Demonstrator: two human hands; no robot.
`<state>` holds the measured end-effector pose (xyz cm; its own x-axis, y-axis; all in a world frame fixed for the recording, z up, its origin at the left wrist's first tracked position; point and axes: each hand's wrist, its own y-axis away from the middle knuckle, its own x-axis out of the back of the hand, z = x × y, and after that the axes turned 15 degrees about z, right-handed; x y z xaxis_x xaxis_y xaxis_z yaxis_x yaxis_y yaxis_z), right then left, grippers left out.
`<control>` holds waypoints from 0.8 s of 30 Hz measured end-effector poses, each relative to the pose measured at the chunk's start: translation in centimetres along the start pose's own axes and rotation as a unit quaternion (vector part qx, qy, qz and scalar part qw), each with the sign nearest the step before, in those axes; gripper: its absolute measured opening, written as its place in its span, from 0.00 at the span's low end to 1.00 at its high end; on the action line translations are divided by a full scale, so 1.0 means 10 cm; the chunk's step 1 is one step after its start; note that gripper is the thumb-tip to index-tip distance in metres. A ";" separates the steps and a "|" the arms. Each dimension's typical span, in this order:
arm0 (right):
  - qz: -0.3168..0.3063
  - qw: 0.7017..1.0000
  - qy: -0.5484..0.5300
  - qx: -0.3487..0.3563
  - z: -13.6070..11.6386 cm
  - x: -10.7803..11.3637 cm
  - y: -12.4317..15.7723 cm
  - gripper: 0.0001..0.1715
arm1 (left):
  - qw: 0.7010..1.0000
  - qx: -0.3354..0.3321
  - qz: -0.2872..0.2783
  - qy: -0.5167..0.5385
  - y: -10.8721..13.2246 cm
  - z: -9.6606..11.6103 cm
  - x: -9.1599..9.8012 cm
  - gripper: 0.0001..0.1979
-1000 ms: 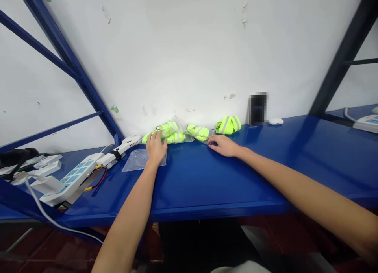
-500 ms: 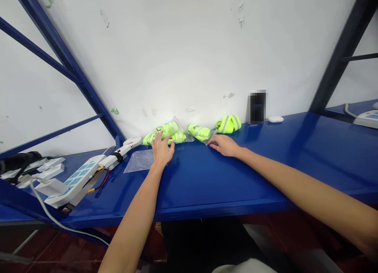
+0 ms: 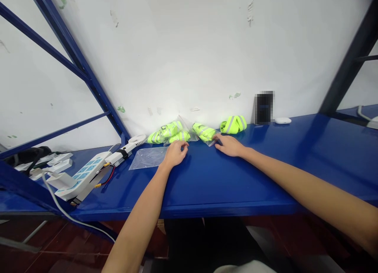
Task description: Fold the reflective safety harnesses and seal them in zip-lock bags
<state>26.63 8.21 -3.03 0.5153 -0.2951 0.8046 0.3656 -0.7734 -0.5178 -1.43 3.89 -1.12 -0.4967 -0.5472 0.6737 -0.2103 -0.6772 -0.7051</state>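
My left hand (image 3: 176,152) rests low over the blue shelf, fingers loosely bent and thumb apart, holding nothing. Just behind it lie rolled neon-yellow reflective vests (image 3: 169,132) in clear bags. My right hand (image 3: 229,145) has its fingertips on the edge of a clear plastic bag (image 3: 211,142), which holds another rolled yellow vest (image 3: 203,132) with silver strips. Part of that edge is hidden by the fingers. An unbagged yellow roll (image 3: 233,124) sits behind my right hand. Left of my left hand, a flat clear bag (image 3: 147,157) lies on the shelf.
The blue shelf (image 3: 206,186) runs along a white wall. At left are a white power strip (image 3: 85,174), a small white fan (image 3: 137,139), and a red-black cable (image 3: 110,178). A pixelated dark object (image 3: 264,107) and white case (image 3: 282,120) stand at right.
My left hand has drawn back from the bagged vests, toward me and to the right, its fingers more bent. My right hand stays at the bag's edge. The view has shifted slightly left.
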 end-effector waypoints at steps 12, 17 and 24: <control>0.086 0.970 0.089 0.208 -0.37 0.09 0.02 0.19 | 1.000 0.009 0.012 0.021 0.00 0.05 0.01 0.12; 0.084 0.971 0.167 0.147 -0.44 0.15 0.04 0.16 | 1.000 0.013 0.016 0.024 0.00 0.05 0.02 0.13; 0.042 0.982 0.161 0.084 -0.30 0.11 0.02 0.16 | 0.999 0.021 0.001 0.031 0.00 0.04 0.02 0.13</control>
<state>24.90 6.02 -1.42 0.2870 -0.5373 0.7930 0.4685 -0.6433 -0.6055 -1.17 3.61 -0.93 -0.5495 -0.5180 0.6555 -0.1742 -0.6964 -0.6962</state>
